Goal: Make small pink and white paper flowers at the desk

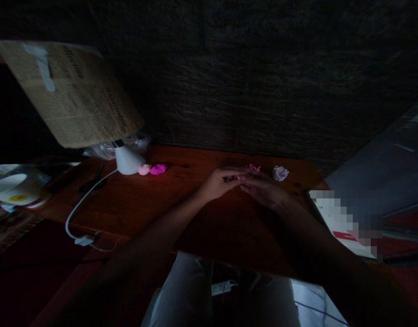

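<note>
Both my hands meet over the middle of a dark red wooden table [134, 204]. My left hand [218, 182] has its fingers curled, fingertips touching those of my right hand [263, 188]. Something tiny sits pinched between them, too small to name. Just beyond the fingers lies a small pink scrap [253, 167], and a crumpled white and pink paper ball [280, 172] rests to its right. The scene is dim.
At the back left stands a white lamp base [128, 160] with a cable [80, 206], beside a pale pink lump [144, 169] and a magenta lump [158, 169]. A newspaper sheet [72, 95] hangs above. Papers [345, 229] lie at right, plates [11, 186] at far left.
</note>
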A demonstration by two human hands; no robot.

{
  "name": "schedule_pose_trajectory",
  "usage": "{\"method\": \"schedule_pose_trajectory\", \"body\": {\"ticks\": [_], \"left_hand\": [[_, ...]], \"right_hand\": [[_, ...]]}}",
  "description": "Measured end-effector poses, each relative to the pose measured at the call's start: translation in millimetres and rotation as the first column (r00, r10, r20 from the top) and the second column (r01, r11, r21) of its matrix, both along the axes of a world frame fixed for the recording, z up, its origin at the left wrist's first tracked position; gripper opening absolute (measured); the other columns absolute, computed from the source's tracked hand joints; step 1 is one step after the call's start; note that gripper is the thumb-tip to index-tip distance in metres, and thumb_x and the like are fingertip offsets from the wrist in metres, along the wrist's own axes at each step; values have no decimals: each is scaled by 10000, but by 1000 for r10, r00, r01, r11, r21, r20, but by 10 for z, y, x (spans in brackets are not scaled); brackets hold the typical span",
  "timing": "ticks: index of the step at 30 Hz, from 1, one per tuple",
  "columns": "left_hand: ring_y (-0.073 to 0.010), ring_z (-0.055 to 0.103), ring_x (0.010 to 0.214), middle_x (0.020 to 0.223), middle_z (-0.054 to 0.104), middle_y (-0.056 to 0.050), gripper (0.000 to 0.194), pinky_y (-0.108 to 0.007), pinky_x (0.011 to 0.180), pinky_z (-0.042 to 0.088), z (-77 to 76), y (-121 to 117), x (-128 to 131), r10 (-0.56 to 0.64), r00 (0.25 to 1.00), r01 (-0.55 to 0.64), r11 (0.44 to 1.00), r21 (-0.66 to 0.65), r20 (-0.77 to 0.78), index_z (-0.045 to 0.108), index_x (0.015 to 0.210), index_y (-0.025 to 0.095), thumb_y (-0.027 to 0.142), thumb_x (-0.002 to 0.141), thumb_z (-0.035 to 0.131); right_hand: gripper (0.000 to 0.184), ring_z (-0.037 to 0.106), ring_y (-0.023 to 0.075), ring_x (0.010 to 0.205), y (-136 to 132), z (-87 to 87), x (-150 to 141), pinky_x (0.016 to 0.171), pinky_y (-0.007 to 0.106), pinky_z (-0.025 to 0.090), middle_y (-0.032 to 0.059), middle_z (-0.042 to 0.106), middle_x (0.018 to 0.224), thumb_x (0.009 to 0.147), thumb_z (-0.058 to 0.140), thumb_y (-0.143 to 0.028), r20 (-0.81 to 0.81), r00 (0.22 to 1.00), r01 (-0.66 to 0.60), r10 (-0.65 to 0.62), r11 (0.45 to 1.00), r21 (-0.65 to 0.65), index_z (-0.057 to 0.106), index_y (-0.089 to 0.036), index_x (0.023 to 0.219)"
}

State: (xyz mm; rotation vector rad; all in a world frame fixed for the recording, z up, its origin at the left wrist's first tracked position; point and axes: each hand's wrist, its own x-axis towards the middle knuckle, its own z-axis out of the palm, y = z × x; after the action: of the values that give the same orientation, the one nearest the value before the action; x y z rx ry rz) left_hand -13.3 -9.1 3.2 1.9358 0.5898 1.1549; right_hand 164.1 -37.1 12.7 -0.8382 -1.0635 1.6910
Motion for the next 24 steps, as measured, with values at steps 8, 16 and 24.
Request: {"method": "schedule_pose_trajectory", "body": {"ticks": [8,16,24], "left_hand": [[-119,654,740,933,767,-77,232,-203,633,478,24,-36,36,42,999,-40,997,63,-35,782,888,145,347,773,778],[-77,586,583,1001,752,-104,337,-192,519,468,20,-19,35,-9,1000,11,996,-84,24,758,984,128,418,821,710],[-93,610,650,956,728,-80,286,-216,658,504,18,-28,-21,92,970,-43,976,215,-226,713,1059,154,296,979,478]], "right_hand": [[337,683,130,840,12,-5,-58,795,261,509,-16,774,879,561,932,-254,-55,992,113,-112,994,2,784,-262,863],[321,674,116,805,11,24,2,779,253,507,-19,768,870,631,899,-262,-47,996,76,-77,997,-25,781,-263,930],[261,667,122,802,23,24,48,738,246,482,-22,753,829,602,910,-289,44,995,88,-84,993,-84,772,-261,821]]}}
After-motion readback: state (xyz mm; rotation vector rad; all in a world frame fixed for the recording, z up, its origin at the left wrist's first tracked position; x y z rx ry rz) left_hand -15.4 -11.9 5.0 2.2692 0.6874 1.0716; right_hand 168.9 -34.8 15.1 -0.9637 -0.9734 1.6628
